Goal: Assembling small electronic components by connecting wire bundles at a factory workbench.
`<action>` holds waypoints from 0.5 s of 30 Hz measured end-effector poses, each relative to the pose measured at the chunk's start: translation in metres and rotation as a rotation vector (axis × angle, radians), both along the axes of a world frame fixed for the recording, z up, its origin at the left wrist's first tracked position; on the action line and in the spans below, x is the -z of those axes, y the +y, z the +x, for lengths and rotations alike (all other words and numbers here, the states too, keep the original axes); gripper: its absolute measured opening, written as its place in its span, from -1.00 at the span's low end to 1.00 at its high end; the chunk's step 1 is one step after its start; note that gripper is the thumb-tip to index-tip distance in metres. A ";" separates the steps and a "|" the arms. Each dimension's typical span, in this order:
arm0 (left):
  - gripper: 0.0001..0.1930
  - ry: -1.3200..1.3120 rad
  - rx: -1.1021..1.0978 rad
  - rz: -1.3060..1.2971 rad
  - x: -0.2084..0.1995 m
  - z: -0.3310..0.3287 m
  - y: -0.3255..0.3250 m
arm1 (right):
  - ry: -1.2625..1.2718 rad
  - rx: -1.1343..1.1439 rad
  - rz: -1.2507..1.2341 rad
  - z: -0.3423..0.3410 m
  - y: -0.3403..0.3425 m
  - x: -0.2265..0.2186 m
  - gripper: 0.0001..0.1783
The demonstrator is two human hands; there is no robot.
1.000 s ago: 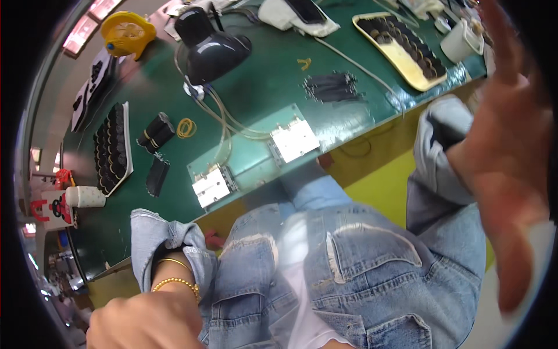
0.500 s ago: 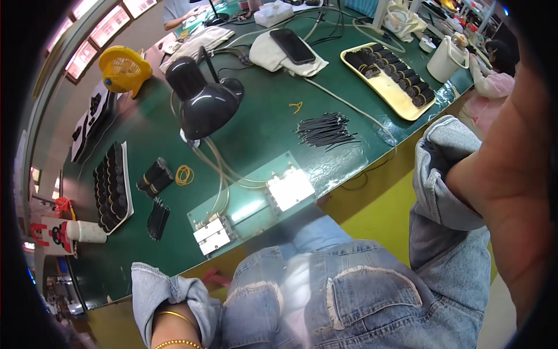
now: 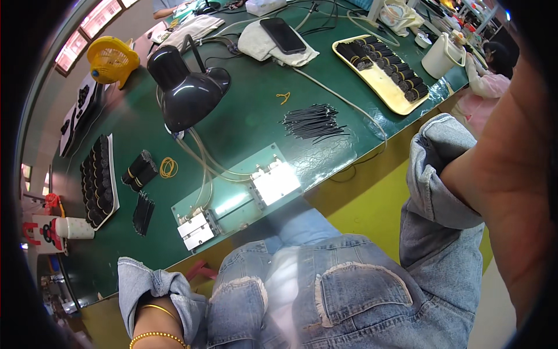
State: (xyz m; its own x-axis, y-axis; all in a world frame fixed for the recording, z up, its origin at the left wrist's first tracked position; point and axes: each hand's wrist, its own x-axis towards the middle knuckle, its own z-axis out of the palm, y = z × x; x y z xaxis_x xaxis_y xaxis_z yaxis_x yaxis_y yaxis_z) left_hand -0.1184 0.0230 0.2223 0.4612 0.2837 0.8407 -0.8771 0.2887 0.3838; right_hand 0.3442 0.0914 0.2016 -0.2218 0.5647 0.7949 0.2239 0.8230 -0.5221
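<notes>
My right hand (image 3: 514, 145) is raised close to the camera along the right rim; its fingers are cut off there. Of my left arm, only the wrist (image 3: 152, 324) with gold bracelets shows at the lower edge, and the left hand is out of view. In front of me, a clear greenish plate (image 3: 235, 200) lies at the table's near edge. Two silver metal blocks sit on it, a larger one (image 3: 275, 183) and a smaller one (image 3: 196, 231), with thin tubes attached. Beyond it lies a loose pile of short black wires (image 3: 315, 123).
A black desk lamp (image 3: 192, 96) leans over the green table (image 3: 250, 116). Trays of bundled black wires stand at left (image 3: 115, 200) and far right (image 3: 390, 96). Yellow rubber bands (image 3: 168, 167), a phone (image 3: 283, 36) on a cloth, a white bucket (image 3: 440, 57) and a yellow fan (image 3: 113, 60) are around.
The whole view has shifted slightly, so the table things appear a little further left and up. My right hand stays raised at the rim; nothing on the table has visibly moved.
</notes>
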 end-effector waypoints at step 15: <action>-0.89 -0.073 0.097 -0.122 -0.004 0.095 0.045 | 0.080 -0.228 -0.042 -0.041 0.010 0.017 -0.06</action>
